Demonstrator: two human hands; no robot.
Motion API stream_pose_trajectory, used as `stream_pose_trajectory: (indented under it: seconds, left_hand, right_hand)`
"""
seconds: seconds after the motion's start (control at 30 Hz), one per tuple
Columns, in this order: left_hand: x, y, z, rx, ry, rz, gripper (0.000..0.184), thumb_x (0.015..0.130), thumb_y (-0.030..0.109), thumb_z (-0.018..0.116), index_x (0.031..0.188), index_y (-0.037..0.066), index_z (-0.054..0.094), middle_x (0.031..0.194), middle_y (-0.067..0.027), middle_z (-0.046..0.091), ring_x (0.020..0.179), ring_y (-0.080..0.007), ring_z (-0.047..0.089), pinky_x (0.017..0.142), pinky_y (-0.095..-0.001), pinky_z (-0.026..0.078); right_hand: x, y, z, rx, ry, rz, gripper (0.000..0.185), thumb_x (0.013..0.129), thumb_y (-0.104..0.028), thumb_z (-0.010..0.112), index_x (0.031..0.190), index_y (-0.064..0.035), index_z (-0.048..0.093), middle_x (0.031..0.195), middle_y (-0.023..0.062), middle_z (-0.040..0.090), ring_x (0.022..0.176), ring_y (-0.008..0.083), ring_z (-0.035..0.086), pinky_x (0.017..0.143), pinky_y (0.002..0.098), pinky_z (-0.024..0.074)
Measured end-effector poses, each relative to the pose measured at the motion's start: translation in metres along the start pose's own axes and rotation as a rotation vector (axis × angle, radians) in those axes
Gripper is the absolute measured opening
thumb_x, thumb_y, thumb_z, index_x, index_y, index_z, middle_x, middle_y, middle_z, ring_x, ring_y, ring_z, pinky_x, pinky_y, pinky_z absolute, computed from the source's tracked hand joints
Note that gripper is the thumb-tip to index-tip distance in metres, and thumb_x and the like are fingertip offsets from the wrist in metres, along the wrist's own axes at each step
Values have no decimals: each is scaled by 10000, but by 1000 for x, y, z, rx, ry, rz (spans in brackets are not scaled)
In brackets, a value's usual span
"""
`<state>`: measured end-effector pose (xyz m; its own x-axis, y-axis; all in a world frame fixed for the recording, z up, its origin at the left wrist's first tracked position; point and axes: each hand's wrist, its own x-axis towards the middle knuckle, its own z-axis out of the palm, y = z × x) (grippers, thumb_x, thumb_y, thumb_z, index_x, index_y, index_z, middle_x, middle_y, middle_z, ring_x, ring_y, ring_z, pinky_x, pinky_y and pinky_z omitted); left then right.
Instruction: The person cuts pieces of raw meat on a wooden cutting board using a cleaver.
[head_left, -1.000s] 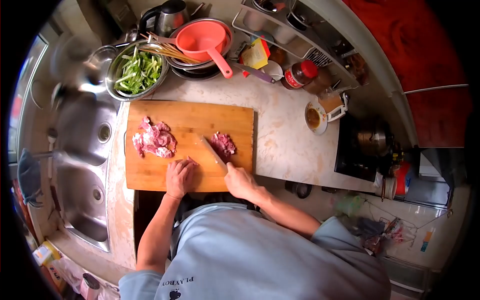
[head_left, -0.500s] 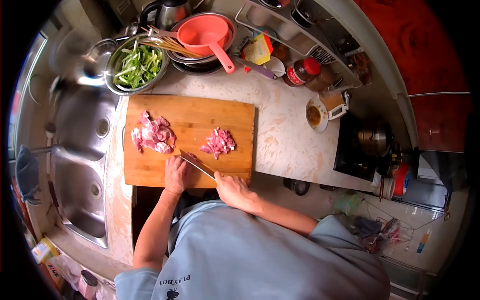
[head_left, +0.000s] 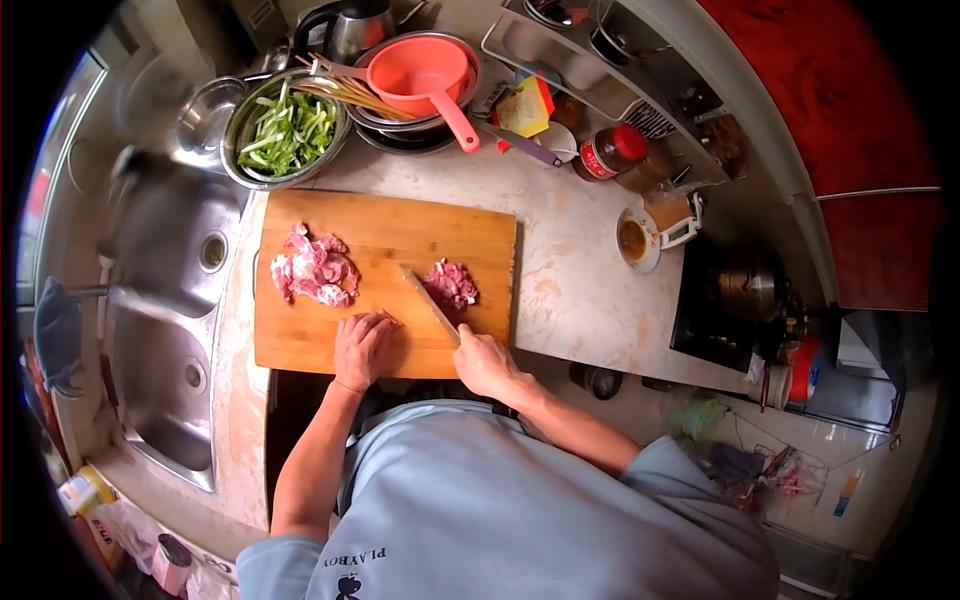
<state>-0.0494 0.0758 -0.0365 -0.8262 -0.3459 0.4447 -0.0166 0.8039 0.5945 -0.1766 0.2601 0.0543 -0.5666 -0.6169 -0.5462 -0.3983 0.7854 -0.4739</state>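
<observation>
My right hand [head_left: 487,364] is closed round the handle of a kitchen knife [head_left: 432,302], its blade slanting up and left over the wooden cutting board [head_left: 390,232]. Just right of the blade lies a small heap of chopped raw meat [head_left: 453,285]. Near the board's front edge, my left hand [head_left: 362,350] has its fingers curled down on a small piece of meat [head_left: 389,318], mostly hidden under the fingertips. A larger pile of raw meat slices [head_left: 315,268] rests on the board's left side, beyond my left hand.
Left of the board is a double sink [head_left: 212,250]. Behind it stand a bowl of cut greens [head_left: 290,135] and stacked bowls topped by a pink strainer [head_left: 418,75]. A jar with a red lid [head_left: 610,152], a small dish of sauce [head_left: 634,240] and a stove [head_left: 715,300] are rightward.
The knife has moved right, away from my left fingers and up to the chopped heap. My right hand moved with it, while my left hand stays almost in place. The view shifted slightly.
</observation>
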Motion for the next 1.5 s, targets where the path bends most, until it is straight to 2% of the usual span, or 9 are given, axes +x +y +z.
stream_pose_trajectory:
  seconds: [0.13,0.23,0.63,0.77,0.83,0.87,0.9,1.07,1.5]
  left_hand:
    - [-4,-3,0,11,-22,5,249,702,5,723,939,62,669,1002,-92,642,918,-310,598,789,-412,464]
    - [-4,-4,-2,32,-73,-1,244,687,11,713,922,51,659,1016,-101,637,935,-316,591,803,-418,461]
    - [-6,-7,3,66,-108,-24,245,694,39,723,931,35,658,1037,-96,635,965,-296,590,820,-414,452]
    - [0,-3,2,50,-74,-2,282,708,26,731,984,49,676,1021,-87,644,933,-284,600,811,-396,455]
    - [-1,-2,1,34,-66,3,282,716,24,732,991,56,678,1019,-87,647,916,-285,604,802,-396,458]
    - [-1,-3,-1,44,-64,3,282,716,24,732,991,56,678,1019,-87,647,916,-285,604,802,-396,458]
    - [0,-3,-1,28,-39,19,282,719,25,733,993,58,678,1020,-87,648,911,-285,605,798,-399,459]
    - [-7,-3,1,-10,9,-5,219,727,-5,729,934,47,682,1013,-106,655,917,-318,603,795,-411,459]
    - [-2,-4,-1,40,-49,-3,198,681,20,711,872,41,661,967,-93,633,908,-298,590,787,-409,448]
  right_hand:
    - [-20,-8,5,-121,-32,-204,209,884,-112,513,1030,35,535,759,265,662,726,469,656,680,579,513]
    - [-31,-12,-2,-174,-102,-181,196,882,-111,520,1016,32,523,748,255,663,711,466,657,653,574,513]
    - [-18,-11,12,-201,-170,-68,285,894,-86,508,1140,56,526,814,240,680,750,477,657,694,571,513]
    - [1,-11,11,-70,-96,-154,272,896,-100,500,1121,46,547,816,297,656,795,513,637,729,577,504]
    - [5,-11,-7,17,-235,-8,299,902,-92,460,1140,67,548,923,316,666,890,516,637,772,571,509]
    - [2,-6,-7,64,-134,10,297,904,-104,453,1120,76,547,929,325,663,913,516,637,778,581,503]
    - [0,-6,-6,44,-5,41,293,907,-113,455,1112,72,550,915,327,664,890,510,646,765,580,508]
    - [-21,-10,2,-104,-41,-187,216,877,-106,518,1029,48,533,770,278,661,760,472,662,697,582,509]
    - [-24,-9,4,-189,-161,-123,245,889,-92,511,1100,29,533,808,247,674,793,455,668,693,569,520]
